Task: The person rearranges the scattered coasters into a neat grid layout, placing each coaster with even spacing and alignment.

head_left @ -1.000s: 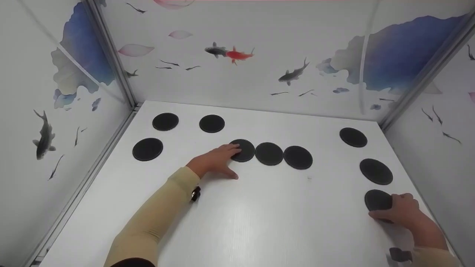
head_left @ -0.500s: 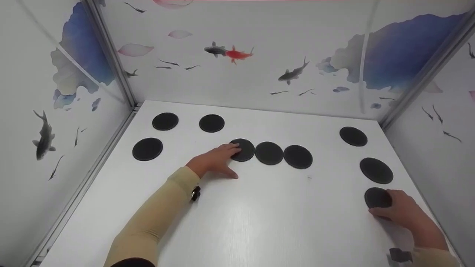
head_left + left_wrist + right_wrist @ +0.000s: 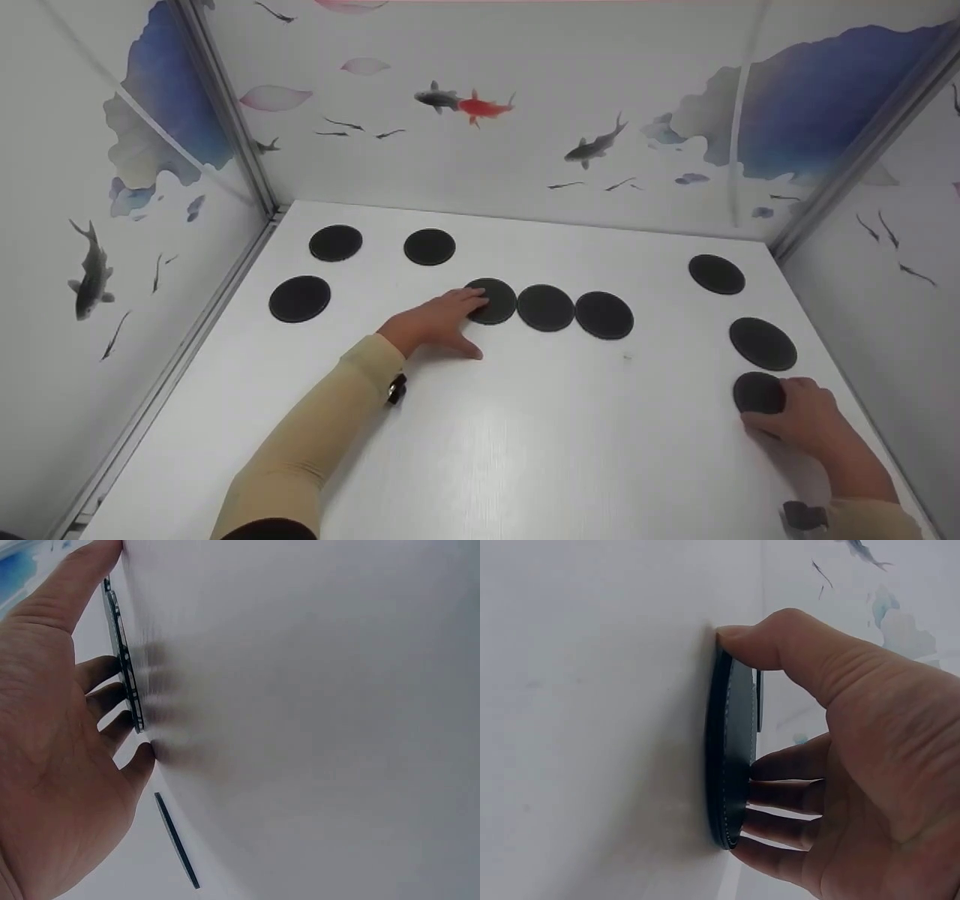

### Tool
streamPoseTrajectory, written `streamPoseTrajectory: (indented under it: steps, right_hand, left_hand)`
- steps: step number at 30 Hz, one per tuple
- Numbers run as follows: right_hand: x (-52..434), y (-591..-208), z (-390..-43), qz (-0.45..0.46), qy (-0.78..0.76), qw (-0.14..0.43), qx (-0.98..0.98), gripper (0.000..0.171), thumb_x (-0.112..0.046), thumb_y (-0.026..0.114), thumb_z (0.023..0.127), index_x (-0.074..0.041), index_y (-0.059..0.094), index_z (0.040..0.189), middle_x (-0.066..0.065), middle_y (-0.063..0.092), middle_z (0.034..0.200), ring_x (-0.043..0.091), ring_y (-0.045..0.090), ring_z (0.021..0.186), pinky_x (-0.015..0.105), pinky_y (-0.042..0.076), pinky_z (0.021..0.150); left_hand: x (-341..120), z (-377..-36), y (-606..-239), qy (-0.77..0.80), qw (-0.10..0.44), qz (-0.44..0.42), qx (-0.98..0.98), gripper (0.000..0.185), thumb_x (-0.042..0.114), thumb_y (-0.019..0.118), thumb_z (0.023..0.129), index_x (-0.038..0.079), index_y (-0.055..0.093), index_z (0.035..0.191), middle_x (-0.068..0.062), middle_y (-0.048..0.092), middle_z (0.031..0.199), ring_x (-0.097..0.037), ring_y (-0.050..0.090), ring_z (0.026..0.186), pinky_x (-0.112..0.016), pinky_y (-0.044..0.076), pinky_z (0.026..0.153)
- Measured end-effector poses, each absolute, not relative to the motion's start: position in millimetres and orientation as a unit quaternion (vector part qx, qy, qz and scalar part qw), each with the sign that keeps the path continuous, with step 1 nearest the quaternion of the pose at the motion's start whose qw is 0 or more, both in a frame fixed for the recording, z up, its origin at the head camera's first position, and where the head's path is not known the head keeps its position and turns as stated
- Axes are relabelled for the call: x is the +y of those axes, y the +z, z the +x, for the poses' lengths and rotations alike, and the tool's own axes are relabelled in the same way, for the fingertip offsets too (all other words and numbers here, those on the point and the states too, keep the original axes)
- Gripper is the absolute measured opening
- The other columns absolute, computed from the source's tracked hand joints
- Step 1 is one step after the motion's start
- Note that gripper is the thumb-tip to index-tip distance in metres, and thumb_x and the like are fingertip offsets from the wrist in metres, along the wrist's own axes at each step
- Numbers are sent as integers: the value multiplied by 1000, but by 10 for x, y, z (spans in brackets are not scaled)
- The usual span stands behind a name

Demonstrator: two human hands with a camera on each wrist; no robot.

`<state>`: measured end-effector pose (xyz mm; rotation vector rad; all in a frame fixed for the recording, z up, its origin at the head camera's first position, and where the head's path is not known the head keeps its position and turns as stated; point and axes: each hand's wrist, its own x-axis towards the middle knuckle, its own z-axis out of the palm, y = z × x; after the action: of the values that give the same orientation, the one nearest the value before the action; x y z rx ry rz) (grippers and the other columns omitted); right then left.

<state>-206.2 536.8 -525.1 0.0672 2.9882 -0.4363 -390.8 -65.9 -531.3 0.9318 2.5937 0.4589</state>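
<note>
My left hand (image 3: 439,324) reaches over a black round coaster (image 3: 497,304), the leftmost of a touching row of three, with its fingertips resting on top and its thumb spread apart on the white table. The left wrist view shows that coaster edge-on (image 3: 126,660) under the extended fingers. At the right, my right hand (image 3: 808,416) grips another black coaster (image 3: 757,393) by its rim, thumb on the near side and fingers across the far side. White stitching runs round this coaster (image 3: 737,727) in the right wrist view. It lies just below a second coaster (image 3: 763,343).
Beside the left hand's coaster lie the row's middle coaster (image 3: 546,307) and right coaster (image 3: 604,315). Several more sit at the back left, including one coaster (image 3: 300,298) near the side wall (image 3: 45,390). Another coaster (image 3: 717,274) lies at the back right. Printed panels enclose the table.
My right hand has slid its coaster a little away from me and slightly left, closer to the coaster beyond it. The left hand has stayed in place on its coaster.
</note>
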Motion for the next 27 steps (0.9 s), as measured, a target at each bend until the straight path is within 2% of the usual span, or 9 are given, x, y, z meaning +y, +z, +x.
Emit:
streamPoseTrajectory:
  steps: [7,13,27]
  right_hand:
    - [5318,-5236,-2065,27,-149,60,987,105,-48,87,92,33,41,140,57,43,135,72,43,121,81,44,104]
    - [5220,-5204,-2116,21,-164,49,985,112,-49,86,92,32,33,148,58,36,142,74,36,129,84,38,108]
    - [4867,-5330,-2314,-13,-206,0,978,102,-40,86,93,26,36,153,49,34,154,68,32,140,80,36,113]
  left_hand:
    - [-653,-3913,-5297,164,174,336,911,107,54,87,93,14,33,175,-3,20,184,-29,15,170,-49,20,136]
    - [-663,-3935,-5306,158,173,329,915,107,55,86,93,17,32,176,-1,18,185,-27,14,171,-47,22,135]
    - [-663,-3934,-5325,153,167,331,916,108,57,86,93,17,32,176,-1,19,185,-27,15,170,-47,22,135]
